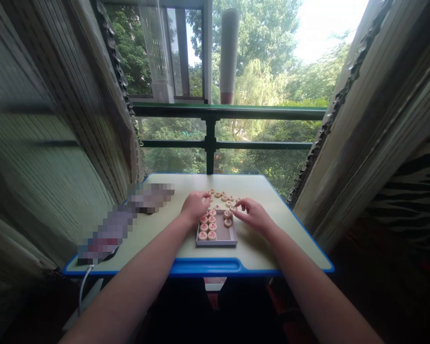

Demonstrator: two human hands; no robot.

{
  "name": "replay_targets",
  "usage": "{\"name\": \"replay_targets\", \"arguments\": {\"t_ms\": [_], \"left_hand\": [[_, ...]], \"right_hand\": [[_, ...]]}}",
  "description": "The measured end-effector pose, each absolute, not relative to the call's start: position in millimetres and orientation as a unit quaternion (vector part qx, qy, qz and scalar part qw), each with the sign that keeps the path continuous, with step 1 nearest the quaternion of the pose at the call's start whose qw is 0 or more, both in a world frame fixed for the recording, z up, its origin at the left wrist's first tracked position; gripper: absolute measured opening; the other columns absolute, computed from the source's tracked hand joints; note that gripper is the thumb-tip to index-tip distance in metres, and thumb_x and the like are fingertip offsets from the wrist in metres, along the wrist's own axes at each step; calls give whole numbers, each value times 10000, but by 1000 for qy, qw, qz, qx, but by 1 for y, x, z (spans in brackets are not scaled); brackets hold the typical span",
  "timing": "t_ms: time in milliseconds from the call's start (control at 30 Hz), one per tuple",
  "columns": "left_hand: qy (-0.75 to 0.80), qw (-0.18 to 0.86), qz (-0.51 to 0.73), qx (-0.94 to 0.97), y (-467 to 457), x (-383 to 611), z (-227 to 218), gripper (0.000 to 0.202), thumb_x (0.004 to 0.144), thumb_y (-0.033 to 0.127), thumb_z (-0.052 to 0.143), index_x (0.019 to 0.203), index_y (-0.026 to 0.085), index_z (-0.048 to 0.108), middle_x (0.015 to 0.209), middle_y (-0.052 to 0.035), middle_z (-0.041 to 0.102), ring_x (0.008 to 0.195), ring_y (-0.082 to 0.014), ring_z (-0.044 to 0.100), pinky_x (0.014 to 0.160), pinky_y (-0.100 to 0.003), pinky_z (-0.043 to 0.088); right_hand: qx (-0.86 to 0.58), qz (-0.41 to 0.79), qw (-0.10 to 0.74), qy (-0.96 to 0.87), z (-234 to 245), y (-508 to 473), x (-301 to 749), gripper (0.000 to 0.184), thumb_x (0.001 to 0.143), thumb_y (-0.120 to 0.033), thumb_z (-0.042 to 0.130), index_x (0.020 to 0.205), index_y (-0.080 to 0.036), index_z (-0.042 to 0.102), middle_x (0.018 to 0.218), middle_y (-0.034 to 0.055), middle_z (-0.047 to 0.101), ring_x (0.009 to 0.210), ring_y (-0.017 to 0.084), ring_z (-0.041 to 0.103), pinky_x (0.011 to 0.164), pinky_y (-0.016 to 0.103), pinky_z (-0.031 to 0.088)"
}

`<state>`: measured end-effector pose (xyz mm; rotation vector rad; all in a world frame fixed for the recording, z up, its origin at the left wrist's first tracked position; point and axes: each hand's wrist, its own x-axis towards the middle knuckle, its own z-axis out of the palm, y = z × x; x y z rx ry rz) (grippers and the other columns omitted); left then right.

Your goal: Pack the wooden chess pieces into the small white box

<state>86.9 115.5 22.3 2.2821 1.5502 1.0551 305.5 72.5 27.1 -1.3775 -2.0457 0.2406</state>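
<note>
A shallow open box lies on the table before me. Its left side holds two columns of round wooden Chinese chess pieces with red characters; two pieces with dark characters sit at its right side. My right hand pinches a Chinese chess piece between thumb and fingers over the box's far right corner. At the far left corner is my left hand, fingers curled; whatever is between its fingertips is hidden. Several loose pieces are scattered beyond the box.
The pale tabletop has a blue edge with a groove at the front. A blurred-out object with a white cable lies at the left. Behind stand a green railing and curtains on both sides.
</note>
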Motion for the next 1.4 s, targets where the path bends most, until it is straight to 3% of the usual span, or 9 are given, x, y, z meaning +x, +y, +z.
{"name": "replay_targets", "arguments": {"t_ms": [300, 767, 1067, 1233, 1400], "left_hand": [[574, 183, 345, 719, 143, 74, 5, 373, 727, 58, 421, 952, 157, 701, 1033, -60, 681, 998, -184, 597, 924, -271, 431], [555, 250, 314, 729, 152, 74, -5, 431, 658, -12, 440, 924, 179, 721, 1097, -50, 658, 1051, -176, 566, 930, -242, 414], [570, 284, 323, 700, 153, 75, -5, 477, 661, -26, 469, 1052, 158, 672, 1106, -70, 656, 1018, -184, 584, 889, -252, 430], [569, 275, 319, 706, 156, 75, -7, 452, 654, -3, 487, 1022, 168, 686, 1119, -79, 647, 1047, -199, 562, 922, -274, 414], [564, 264, 328, 711, 158, 73, -10, 431, 652, 16, 460, 976, 164, 703, 1113, -90, 646, 1036, -223, 565, 917, -315, 420]], "right_hand": [[-561, 103, 339, -748, 22, 80, 309, 253, 759, -374, 559, 869, -157, 626, 755, 40, 584, 672, 148, 524, 633, 273, 399], [-561, 115, 389, -721, 17, 89, 309, 284, 750, -399, 543, 889, -166, 628, 761, 46, 594, 678, 153, 529, 615, 274, 420], [-567, 157, 393, -706, 27, 91, 313, 309, 736, -423, 563, 887, -165, 641, 725, 29, 592, 653, 139, 521, 600, 256, 416], [-584, 198, 350, -705, 44, 106, 309, 316, 714, -419, 608, 890, -160, 651, 722, 27, 615, 618, 127, 520, 558, 241, 398], [-594, 208, 288, -722, 45, 126, 291, 216, 673, -290, 665, 856, -175, 668, 807, 26, 637, 623, 113, 536, 562, 227, 405]]}}
